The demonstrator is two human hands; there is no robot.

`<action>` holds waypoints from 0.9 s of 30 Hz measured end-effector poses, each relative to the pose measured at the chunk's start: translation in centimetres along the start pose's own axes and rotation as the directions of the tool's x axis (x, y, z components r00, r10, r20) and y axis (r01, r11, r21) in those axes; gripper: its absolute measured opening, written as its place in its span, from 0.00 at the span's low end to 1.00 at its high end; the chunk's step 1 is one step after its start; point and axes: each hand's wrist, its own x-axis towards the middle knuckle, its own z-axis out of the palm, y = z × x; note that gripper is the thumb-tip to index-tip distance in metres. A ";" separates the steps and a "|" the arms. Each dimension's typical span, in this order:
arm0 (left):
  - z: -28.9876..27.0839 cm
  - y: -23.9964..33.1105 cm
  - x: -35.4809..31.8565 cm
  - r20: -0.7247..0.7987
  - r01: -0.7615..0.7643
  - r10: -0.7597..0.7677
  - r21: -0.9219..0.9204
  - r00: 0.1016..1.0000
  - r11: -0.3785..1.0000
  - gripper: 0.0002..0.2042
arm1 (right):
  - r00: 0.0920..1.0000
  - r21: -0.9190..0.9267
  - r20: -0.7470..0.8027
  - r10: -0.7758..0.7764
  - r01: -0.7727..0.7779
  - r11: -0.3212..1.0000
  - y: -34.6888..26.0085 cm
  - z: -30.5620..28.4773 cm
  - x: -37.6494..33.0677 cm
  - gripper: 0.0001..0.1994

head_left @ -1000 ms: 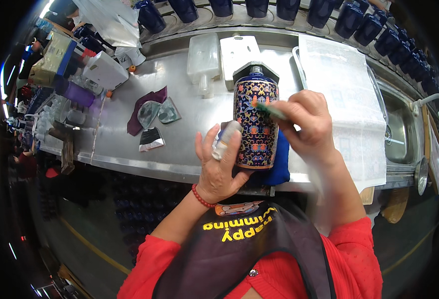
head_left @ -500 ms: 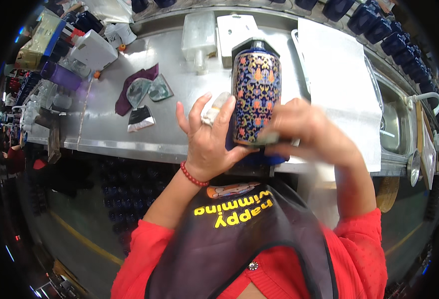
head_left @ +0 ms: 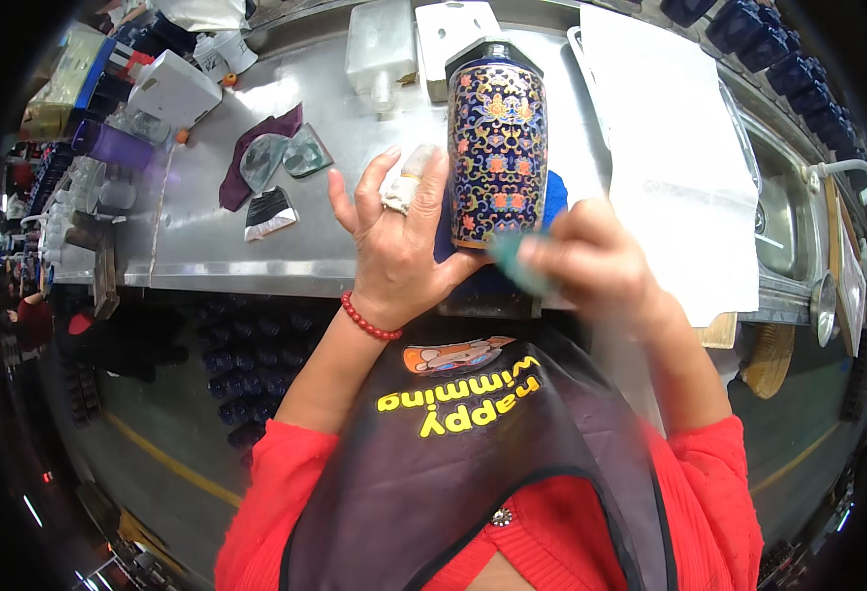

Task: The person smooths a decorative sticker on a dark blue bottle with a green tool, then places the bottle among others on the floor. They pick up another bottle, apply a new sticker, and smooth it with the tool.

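Note:
A dark blue bottle (head_left: pixel 498 148) with an orange, pink and gold floral pattern lies on its side, its neck away from me. Blue cloth (head_left: pixel 555 197) shows beneath it. My left hand (head_left: pixel 394 222) is beside the bottle's left side, fingers spread and thumb against the near end. White wrapping covers one of its fingers. My right hand (head_left: pixel 591 261), blurred by motion, pinches a teal flat piece (head_left: pixel 520 261) at the bottle's near right corner. The piece's exact kind is unclear.
Clear greenish pieces, purple cloth (head_left: pixel 241 163) and a black-and-silver scrap (head_left: pixel 271 215) lie left on the metal table (head_left: pixel 197 241). A clear bottle (head_left: pixel 379 49) and white block (head_left: pixel 443 30) stand behind. White sheet (head_left: pixel 670 167) and sink (head_left: pixel 783 236) are right; dark blue bottles (head_left: pixel 778 59) line the back.
My right hand has shifted slightly at the bottle's near end, and the teal piece shows more plainly. The bottle and table sit a little higher in view. My left hand keeps its place beside the bottle.

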 end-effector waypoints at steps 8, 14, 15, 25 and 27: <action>-0.2 0.3 0.2 0.027 -0.011 0.010 0.023 1.000 1.000 0.49 | 0.978 -0.074 -0.198 0.068 -0.084 0.994 -0.7 -0.4 1.8 0.18; 0.5 0.2 0.1 0.024 0.067 -0.068 0.013 0.997 0.998 0.48 | 0.918 0.428 0.070 0.391 -0.382 0.819 0.1 -1.2 3.3 0.11; 0.3 0.3 0.1 -0.015 0.049 -0.048 0.032 0.999 0.998 0.48 | 0.773 0.473 -0.025 0.634 -0.549 0.689 0.4 -1.2 3.8 0.11; -0.3 0.8 0.5 -0.042 -0.045 0.047 0.049 0.998 0.998 0.44 | 0.792 0.509 -0.072 0.607 -0.494 0.705 0.8 -2.0 6.3 0.09; 0.1 0.6 -0.1 -0.004 -0.011 0.011 -0.005 1.000 1.000 0.45 | 0.931 -0.114 -0.319 0.178 -0.224 0.968 1.1 -1.7 6.4 0.12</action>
